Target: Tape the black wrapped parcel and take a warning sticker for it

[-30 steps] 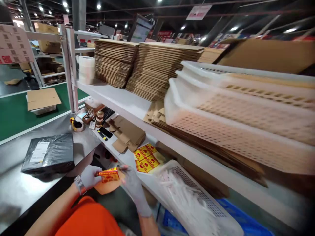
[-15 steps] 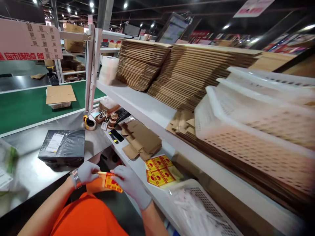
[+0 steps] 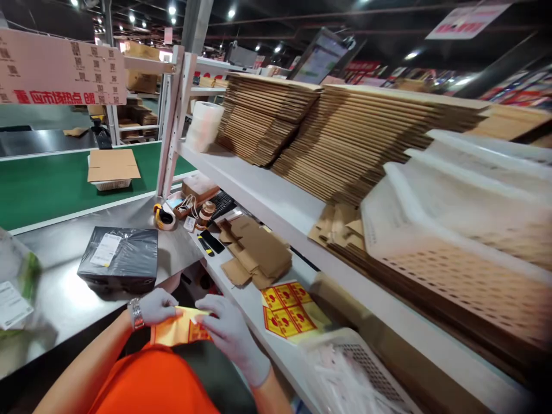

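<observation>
Both forearms come up from the bottom edge and meet low in the middle, just above an orange shirt (image 3: 155, 382). The right hand (image 3: 228, 330), in a pale glove, lies palm-down and slanted toward the left, its fingers curled and pinching the right end of a sticker sheet (image 3: 181, 330). The left hand (image 3: 157, 306), also gloved and with a metal watch (image 3: 135, 313) at the wrist, reaches in from the left, fingers close together and nipping the sheet's upper left edge. The sheet hangs between the two hands, in front of the steel table (image 3: 60, 287) edge. It is orange-yellow with red printing, bowed and partly peeling, its marks too blurred to read. A black wrapped parcel (image 3: 121, 261) lies on the table beyond the left hand; more yellow-and-red stickers (image 3: 287, 305) lie on the lower white shelf (image 3: 250, 299) to the right.
</observation>
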`<state>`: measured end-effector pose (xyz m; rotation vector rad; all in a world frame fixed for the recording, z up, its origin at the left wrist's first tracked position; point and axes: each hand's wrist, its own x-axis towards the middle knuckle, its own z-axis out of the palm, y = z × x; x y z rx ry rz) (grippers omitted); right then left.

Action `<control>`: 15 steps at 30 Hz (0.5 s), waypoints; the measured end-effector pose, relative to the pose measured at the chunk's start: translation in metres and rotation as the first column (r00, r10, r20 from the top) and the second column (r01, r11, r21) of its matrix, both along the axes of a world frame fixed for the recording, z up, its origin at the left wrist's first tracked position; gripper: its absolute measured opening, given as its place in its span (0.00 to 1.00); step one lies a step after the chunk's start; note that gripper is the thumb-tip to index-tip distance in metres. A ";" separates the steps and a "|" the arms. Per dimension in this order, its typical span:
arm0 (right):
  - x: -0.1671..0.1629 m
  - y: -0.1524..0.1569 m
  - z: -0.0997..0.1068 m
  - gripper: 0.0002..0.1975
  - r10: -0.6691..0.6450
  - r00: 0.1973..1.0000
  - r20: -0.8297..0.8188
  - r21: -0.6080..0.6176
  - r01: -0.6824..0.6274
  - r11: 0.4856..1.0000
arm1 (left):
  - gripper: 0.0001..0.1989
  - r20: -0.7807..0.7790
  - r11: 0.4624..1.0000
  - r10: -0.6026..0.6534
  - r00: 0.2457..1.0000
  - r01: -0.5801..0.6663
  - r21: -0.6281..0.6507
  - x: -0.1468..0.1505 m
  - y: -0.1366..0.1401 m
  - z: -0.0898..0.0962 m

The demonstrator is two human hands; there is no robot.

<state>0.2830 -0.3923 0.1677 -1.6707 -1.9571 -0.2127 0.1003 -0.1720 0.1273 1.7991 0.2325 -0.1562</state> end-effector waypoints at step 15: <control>-0.011 0.074 0.038 0.20 -0.086 0.068 -0.994 -0.048 0.436 0.899 | 0.20 -0.213 0.898 0.420 0.882 -0.371 0.238 -0.098 0.049 -0.098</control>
